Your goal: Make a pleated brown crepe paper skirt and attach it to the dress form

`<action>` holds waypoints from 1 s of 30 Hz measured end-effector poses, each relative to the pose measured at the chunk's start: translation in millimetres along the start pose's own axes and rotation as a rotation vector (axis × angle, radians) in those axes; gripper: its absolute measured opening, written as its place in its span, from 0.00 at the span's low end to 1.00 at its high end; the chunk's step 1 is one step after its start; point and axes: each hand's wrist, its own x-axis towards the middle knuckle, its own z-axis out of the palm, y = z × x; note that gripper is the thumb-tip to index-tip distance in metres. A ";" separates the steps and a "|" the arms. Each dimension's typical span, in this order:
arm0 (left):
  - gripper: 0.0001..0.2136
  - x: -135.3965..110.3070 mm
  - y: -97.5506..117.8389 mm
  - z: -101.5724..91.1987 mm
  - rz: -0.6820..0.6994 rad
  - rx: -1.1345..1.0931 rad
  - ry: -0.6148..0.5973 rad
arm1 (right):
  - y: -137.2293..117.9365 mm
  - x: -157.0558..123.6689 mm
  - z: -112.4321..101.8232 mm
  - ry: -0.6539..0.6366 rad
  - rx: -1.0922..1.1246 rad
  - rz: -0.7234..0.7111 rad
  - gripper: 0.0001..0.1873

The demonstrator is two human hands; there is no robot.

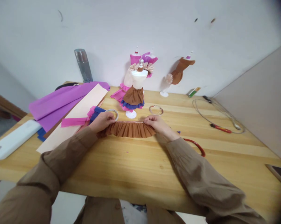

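Observation:
A pleated strip of brown crepe paper (130, 129) lies on the wooden table (140, 161) in front of me. My left hand (102, 121) pinches its left end, fingers closed. My right hand (157, 123) pinches its right end the same way. A white tape roll (112, 111) sits just behind my left hand. A small white mannequin (137, 84) dressed in brown, blue and pink paper skirts stands behind the strip.
Purple (61, 101), cream (81, 112) and pink paper sheets lie at the left. A clear tape ring (156, 109), red-handled scissors (196, 145), a red tool with a wire loop (221, 128), a grey flask (83, 65) and a second mannequin (177, 74) also stand on the table.

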 end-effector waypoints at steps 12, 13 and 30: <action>0.11 0.4 4.7 -12.6 -0.025 -0.242 -0.143 | 1.3 2.2 -8.0 -0.132 -0.043 -0.045 0.14; 0.11 0.0 6.4 -14.4 -0.034 -0.262 -0.157 | 0.3 1.8 -8.3 -0.147 -0.045 -0.045 0.15; 0.04 12.2 51.3 1.3 -0.501 -1.143 0.282 | -19.9 24.0 -8.1 -0.113 -0.133 -0.104 0.09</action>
